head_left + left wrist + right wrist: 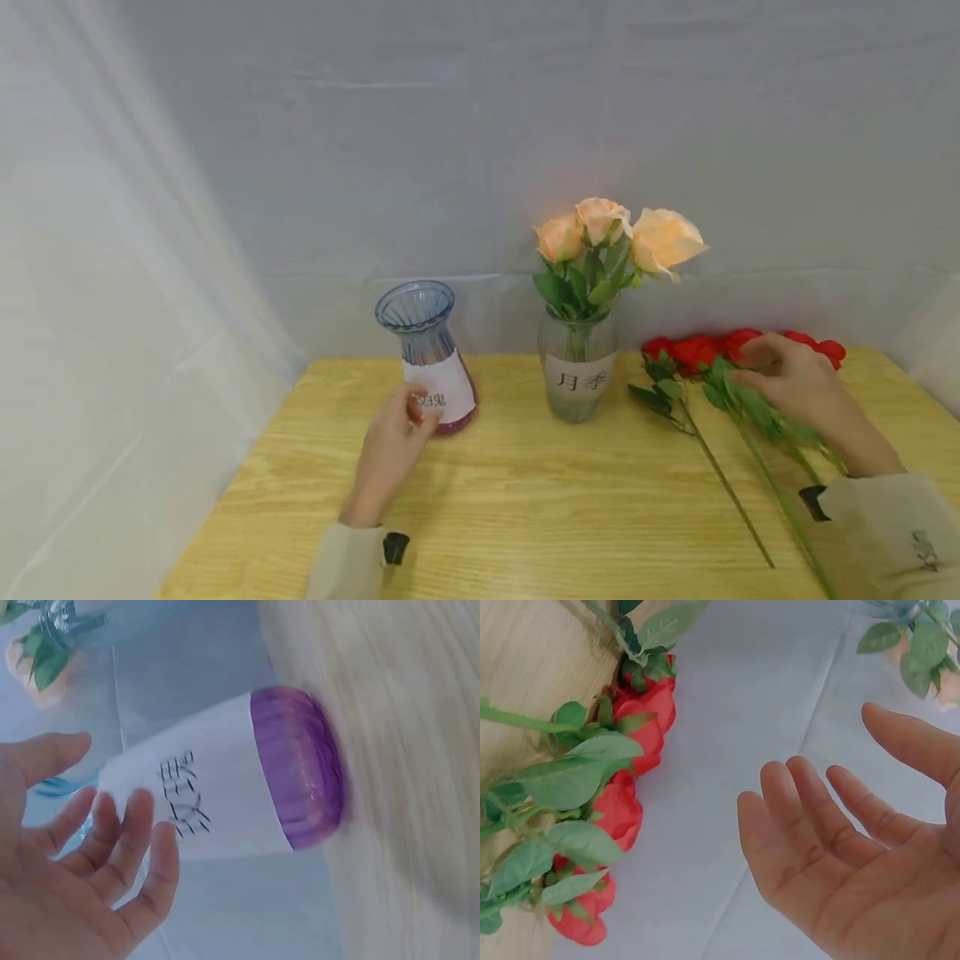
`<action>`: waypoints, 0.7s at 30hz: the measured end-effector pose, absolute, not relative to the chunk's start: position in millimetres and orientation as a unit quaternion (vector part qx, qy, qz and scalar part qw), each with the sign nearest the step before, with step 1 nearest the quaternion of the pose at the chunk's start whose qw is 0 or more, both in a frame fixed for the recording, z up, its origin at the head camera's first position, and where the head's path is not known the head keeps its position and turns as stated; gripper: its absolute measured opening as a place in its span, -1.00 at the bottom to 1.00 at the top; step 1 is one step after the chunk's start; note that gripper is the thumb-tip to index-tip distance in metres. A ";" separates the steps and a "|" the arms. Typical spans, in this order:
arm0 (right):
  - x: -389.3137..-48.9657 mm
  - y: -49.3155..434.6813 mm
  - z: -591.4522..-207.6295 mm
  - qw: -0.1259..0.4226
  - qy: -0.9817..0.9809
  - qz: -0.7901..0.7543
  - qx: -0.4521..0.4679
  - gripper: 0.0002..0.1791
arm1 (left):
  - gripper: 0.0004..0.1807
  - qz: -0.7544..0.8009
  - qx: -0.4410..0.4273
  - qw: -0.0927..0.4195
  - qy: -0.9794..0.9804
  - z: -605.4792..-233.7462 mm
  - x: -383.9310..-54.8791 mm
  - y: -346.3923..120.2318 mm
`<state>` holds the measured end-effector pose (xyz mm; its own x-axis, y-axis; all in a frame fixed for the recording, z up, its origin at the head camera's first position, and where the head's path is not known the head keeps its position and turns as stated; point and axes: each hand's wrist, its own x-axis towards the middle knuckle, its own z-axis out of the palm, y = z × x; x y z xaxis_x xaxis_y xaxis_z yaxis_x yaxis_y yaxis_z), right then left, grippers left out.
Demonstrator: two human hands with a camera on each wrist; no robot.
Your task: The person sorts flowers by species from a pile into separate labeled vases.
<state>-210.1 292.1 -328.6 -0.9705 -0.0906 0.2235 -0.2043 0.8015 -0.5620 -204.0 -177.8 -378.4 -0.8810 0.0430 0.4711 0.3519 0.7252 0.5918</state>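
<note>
A blue-and-purple glass vase [417,325] with a white paper label [214,780] stands on the table at the left. My left hand [395,446] is in front of that vase with fingers loosely bent and nothing held. Whether the fingertips touch the label cannot be told. Over the red roses [697,352] at the right is my right hand [798,387], holding nothing; the right wrist view shows its fingers [821,802] loosely bent, apart from the blooms. The roses lie on the table with their green stems [723,479] toward me, partly hidden by that hand.
Between the hands stands a clear glass vase [551,333] with a labelled front, holding peach roses [600,221]. The wooden table [525,517] ends at a grey-white cloth backdrop [465,167], close behind both vases.
</note>
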 end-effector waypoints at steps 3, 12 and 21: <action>-205.8 301.2 -330.1 0.080 -0.944 0.312 0.075 -0.56 | -0.57 -0.382 -0.066 0.218 -0.896 -381.4 -206.0 -184.9; -199.5 320.4 -335.1 0.062 -0.943 0.322 0.053 -0.52 | -0.23 -0.458 -0.005 0.166 -0.873 -398.3 -217.9 -199.7; -192.4 332.5 -343.7 0.041 -0.940 0.336 0.040 -0.50 | -0.04 -0.501 0.009 0.068 -0.863 -410.2 -229.0 -206.1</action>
<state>-192.4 332.5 -343.7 -0.9934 -0.0470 0.1048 -0.1029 0.7704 -0.6292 -229.0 -206.1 -410.2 -0.9907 -0.0831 0.1079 0.0525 0.4976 0.8658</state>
